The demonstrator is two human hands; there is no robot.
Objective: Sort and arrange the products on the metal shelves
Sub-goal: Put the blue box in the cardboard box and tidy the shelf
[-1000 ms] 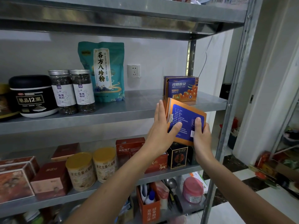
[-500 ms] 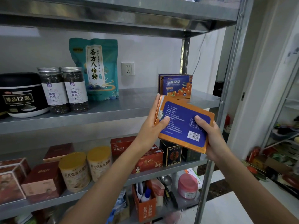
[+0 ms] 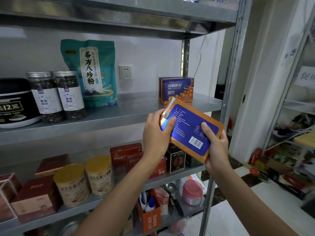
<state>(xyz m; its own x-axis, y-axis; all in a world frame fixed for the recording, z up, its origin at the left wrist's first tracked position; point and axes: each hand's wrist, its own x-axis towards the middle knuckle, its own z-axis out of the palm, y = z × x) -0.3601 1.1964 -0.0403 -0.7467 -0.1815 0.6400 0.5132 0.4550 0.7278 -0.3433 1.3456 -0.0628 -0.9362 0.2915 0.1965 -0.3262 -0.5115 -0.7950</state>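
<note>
A flat orange box with a blue printed back (image 3: 189, 130) is held tilted in front of the middle metal shelf (image 3: 119, 114). My left hand (image 3: 156, 133) grips its upper left corner, thumb on the blue face. My right hand (image 3: 215, 147) grips its lower right end, thumb next to the barcode. Just behind it, two matching blue and orange boxes (image 3: 177, 90) stand upright at the right end of that shelf.
On the middle shelf stand a teal pouch (image 3: 92, 72), two glass jars (image 3: 58, 96) and a black tub (image 3: 13, 103). The lower shelf (image 3: 179, 178) carries red boxes, two gold-lidded cans (image 3: 85, 181) and a black box (image 3: 177, 159). A steel post (image 3: 228, 92) bounds the right side.
The box has tilted from nearly upright to lying back with its blue face up, and has come down and to the right. Both hands moved with it.
</note>
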